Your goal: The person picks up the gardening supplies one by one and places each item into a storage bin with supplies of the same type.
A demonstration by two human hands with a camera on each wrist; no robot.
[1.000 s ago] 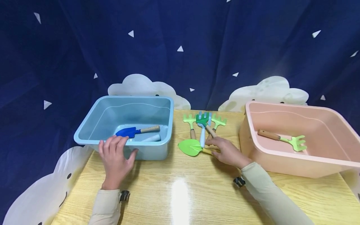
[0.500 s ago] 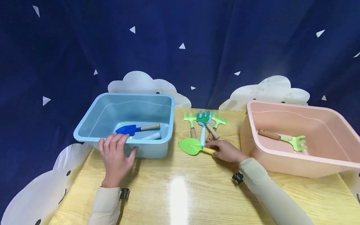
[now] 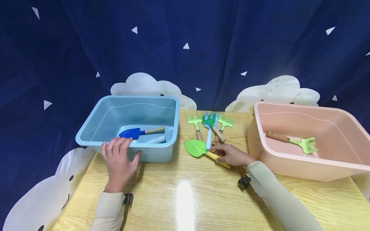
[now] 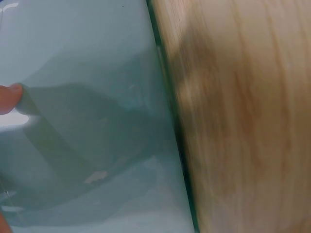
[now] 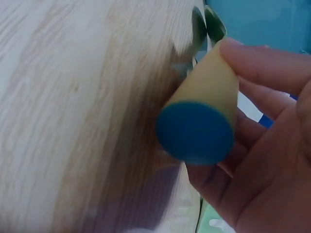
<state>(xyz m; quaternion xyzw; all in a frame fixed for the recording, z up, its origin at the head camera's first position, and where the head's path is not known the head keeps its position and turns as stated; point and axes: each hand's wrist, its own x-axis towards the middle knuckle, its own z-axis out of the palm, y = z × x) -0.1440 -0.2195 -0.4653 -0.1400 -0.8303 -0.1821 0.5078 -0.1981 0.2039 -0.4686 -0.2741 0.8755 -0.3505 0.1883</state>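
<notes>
In the head view my left hand (image 3: 119,163) grips the front rim of a blue plastic bin (image 3: 156,152), fingers over the edge. The left wrist view shows the thumb (image 4: 8,98) against its outer wall. My right hand (image 3: 233,155) pinches the yellow handle of a light-green trowel (image 3: 195,148) low over the table. In the right wrist view the handle's blue end (image 5: 195,132) faces the camera. Just behind lie a dark-green rake (image 3: 209,119), a light-blue fork (image 3: 208,139) and two light-green rakes, partly overlapping.
Inside the blue bin lie a blue trowel (image 3: 131,133) and a pale-blue handle (image 3: 157,140). A pink bin (image 3: 306,171) at the right holds a light-green rake (image 3: 307,145) with a brown handle. A dark-blue curtain (image 3: 185,73) hangs behind the wooden table (image 3: 156,199).
My right hand has let the dark-green rake's handle out of its fingers and holds the yellow trowel handle, whose end has swung toward the front. The left hand has stayed on the rim.
</notes>
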